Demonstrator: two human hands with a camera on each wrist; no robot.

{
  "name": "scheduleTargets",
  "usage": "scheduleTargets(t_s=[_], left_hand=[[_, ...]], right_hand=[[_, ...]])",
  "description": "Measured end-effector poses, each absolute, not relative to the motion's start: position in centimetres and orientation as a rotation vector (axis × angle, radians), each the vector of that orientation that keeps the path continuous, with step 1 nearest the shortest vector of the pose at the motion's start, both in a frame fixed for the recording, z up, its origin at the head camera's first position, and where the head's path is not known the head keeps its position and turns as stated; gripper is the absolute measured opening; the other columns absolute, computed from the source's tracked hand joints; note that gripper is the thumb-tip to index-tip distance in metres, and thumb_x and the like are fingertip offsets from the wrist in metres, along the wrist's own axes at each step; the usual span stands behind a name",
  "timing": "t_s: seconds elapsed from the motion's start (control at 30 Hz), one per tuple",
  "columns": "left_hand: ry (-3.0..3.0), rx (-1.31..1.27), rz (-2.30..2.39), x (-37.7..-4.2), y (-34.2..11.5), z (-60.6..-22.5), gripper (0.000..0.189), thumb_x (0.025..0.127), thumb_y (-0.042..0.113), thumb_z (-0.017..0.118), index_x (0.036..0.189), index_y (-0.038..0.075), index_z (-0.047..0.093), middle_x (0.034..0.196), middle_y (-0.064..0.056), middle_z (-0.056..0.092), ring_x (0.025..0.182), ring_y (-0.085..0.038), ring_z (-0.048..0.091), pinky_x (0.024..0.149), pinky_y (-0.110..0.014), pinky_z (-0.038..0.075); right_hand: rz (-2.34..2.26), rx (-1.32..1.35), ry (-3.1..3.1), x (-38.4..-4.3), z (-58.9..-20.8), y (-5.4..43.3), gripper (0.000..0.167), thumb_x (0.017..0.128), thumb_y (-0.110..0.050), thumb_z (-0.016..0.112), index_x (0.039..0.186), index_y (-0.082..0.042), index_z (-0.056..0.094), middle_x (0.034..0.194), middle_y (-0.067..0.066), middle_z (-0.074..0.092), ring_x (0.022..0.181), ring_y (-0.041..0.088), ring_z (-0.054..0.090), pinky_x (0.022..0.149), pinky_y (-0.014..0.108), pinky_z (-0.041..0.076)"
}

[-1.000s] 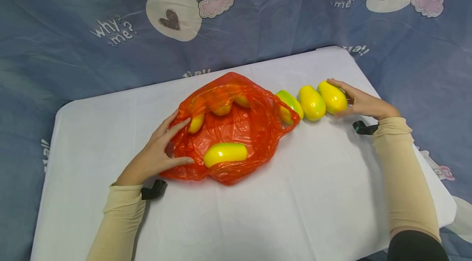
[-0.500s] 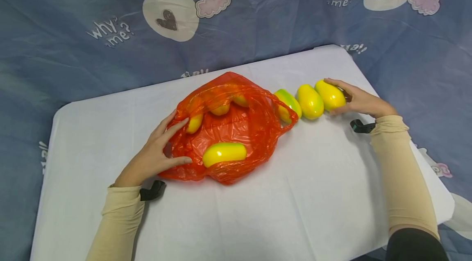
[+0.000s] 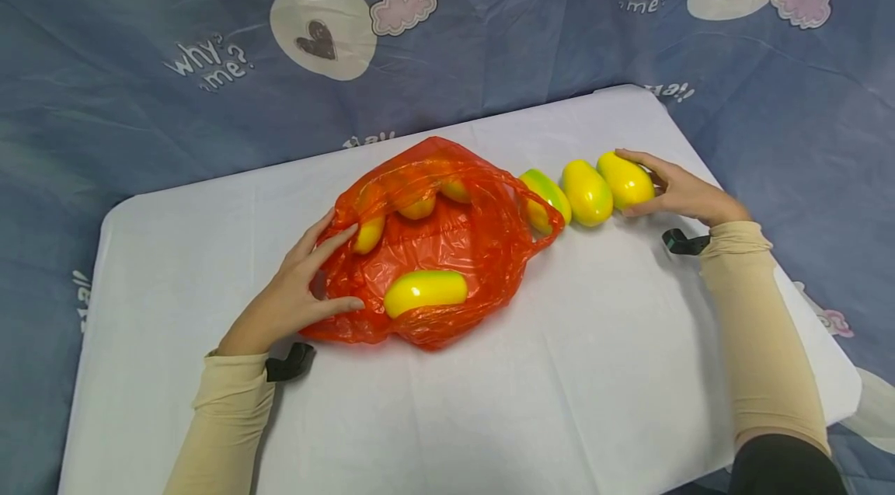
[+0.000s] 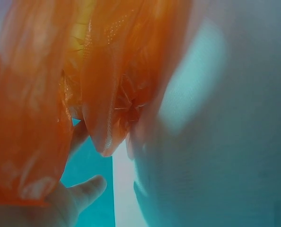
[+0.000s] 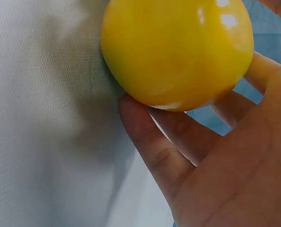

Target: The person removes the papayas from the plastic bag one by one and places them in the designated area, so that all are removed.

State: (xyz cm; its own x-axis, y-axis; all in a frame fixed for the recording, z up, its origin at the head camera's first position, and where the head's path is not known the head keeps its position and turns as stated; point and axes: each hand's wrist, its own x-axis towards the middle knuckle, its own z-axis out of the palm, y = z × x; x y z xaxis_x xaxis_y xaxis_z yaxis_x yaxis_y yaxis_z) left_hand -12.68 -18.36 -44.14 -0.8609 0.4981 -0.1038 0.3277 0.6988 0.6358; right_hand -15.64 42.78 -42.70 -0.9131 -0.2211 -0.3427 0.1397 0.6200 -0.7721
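Observation:
A red plastic bag (image 3: 447, 242) lies with its mouth open on the white table. My left hand (image 3: 290, 297) rests at the bag's left edge, fingers spread over the plastic. Inside the mouth lies a glossy yellow mango (image 3: 426, 291). More yellow fruit (image 3: 368, 235) shows along the far side of the bag, partly through the red film. To the right, my right hand (image 3: 681, 188) holds the last mango (image 3: 625, 179) of a row, fingers on its far side and thumb on the near side. The right wrist view shows this mango (image 5: 178, 52) large, with curled fingers (image 5: 154, 146) against it.
Beside the held mango stands another mango (image 3: 587, 193). A greener one (image 3: 548, 196) sits next to the bag's handle loop, which partly covers it. The white table (image 3: 489, 409) ends at the back against a blue printed cloth (image 3: 489, 36).
The head view has shifted very slightly. My right thumb has closed in a little on the held mango; the left hand and the bag keep their places.

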Motion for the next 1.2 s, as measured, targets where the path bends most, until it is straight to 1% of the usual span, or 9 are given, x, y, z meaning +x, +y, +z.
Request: scheduleTargets(t_s=[0.2,0.37,0.53,0.6,0.73,0.87,0.97,1.07,1.2], left_hand=[[2.646,0.666,0.911,-12.7,-18.4,-44.1,0.101,0.08,0.05,0.087,0.162,0.045,0.027,0.175,0.004,0.002,0.158,-0.043,0.016,0.11,-0.082,0.03],[2.649,0.637,0.918,-12.4,-18.8,-44.0,0.103,0.078,0.049,0.088,0.16,0.049,0.026,0.175,0.009,0.001,0.159,-0.04,0.015,0.112,-0.08,0.03],[2.648,0.623,0.901,-12.5,-18.8,-43.8,0.102,0.079,0.053,0.087,0.16,0.051,0.025,0.175,0.01,0.0,0.159,-0.038,0.014,0.11,-0.08,0.033],[2.647,0.626,0.897,-12.6,-18.7,-43.8,0.102,0.079,0.053,0.086,0.16,0.051,0.025,0.175,0.011,0.0,0.159,-0.038,0.014,0.11,-0.08,0.033],[2.643,0.652,0.895,-12.8,-18.6,-43.8,0.101,0.079,0.054,0.085,0.161,0.048,0.026,0.175,0.009,0.0,0.159,-0.038,0.013,0.111,-0.08,0.032],[2.64,0.687,0.898,-13.0,-18.5,-43.8,0.101,0.08,0.056,0.084,0.162,0.045,0.026,0.175,0.006,0.001,0.159,-0.039,0.013,0.111,-0.081,0.031],[2.639,0.695,0.9,-13.0,-18.5,-43.8,0.101,0.08,0.057,0.084,0.162,0.044,0.026,0.175,0.005,0.001,0.159,-0.039,0.013,0.112,-0.081,0.03],[2.637,0.693,0.898,-13.0,-18.5,-43.8,0.101,0.081,0.057,0.083,0.162,0.044,0.026,0.176,0.004,0.001,0.159,-0.039,0.013,0.112,-0.081,0.03],[2.634,0.69,0.905,-13.0,-18.6,-43.8,0.1,0.081,0.057,0.083,0.162,0.044,0.026,0.176,0.004,0.001,0.159,-0.04,0.013,0.112,-0.081,0.03]], right_hand=[[-1.209,-0.061,2.446,-15.6,-42.8,42.8,0.105,0.085,-0.009,0.084,0.165,-0.037,0.022,0.173,0.001,0.02,0.149,0.028,0.028,0.121,0.064,0.028],[-1.203,-0.058,2.442,-15.9,-43.0,42.3,0.106,0.085,-0.01,0.084,0.165,-0.038,0.021,0.174,0.001,0.018,0.151,0.029,0.026,0.121,0.065,0.027],[-1.182,-0.037,2.445,-15.9,-43.1,42.5,0.107,0.084,-0.016,0.086,0.165,-0.041,0.02,0.174,-0.002,0.016,0.155,0.032,0.022,0.122,0.067,0.025],[-1.174,-0.04,2.453,-15.8,-43.0,42.6,0.107,0.085,-0.017,0.086,0.165,-0.04,0.019,0.174,-0.001,0.017,0.154,0.035,0.024,0.121,0.067,0.026],[-1.173,-0.058,2.481,-15.5,-42.3,42.7,0.107,0.086,-0.017,0.085,0.167,-0.033,0.016,0.174,0.003,0.016,0.156,0.041,0.023,0.121,0.069,0.025],[-1.172,-0.076,2.517,-15.1,-41.0,42.7,0.104,0.088,-0.016,0.083,0.167,-0.032,0.017,0.175,0.005,0.013,0.158,0.042,0.02,0.121,0.07,0.025],[-1.156,-0.089,2.55,-14.9,-39.9,42.5,0.099,0.091,-0.015,0.08,0.166,-0.033,0.018,0.175,0.004,0.013,0.157,0.042,0.023,0.12,0.069,0.028],[-1.136,-0.106,2.591,-14.8,-38.9,42.1,0.094,0.093,-0.015,0.078,0.166,-0.031,0.02,0.174,0.004,0.017,0.155,0.043,0.027,0.119,0.068,0.03],[-1.096,-0.13,2.673,-14.6,-37.6,41.3,0.085,0.095,-0.019,0.076,0.164,-0.026,0.028,0.17,0.007,0.029,0.15,0.041,0.037,0.118,0.065,0.035]])
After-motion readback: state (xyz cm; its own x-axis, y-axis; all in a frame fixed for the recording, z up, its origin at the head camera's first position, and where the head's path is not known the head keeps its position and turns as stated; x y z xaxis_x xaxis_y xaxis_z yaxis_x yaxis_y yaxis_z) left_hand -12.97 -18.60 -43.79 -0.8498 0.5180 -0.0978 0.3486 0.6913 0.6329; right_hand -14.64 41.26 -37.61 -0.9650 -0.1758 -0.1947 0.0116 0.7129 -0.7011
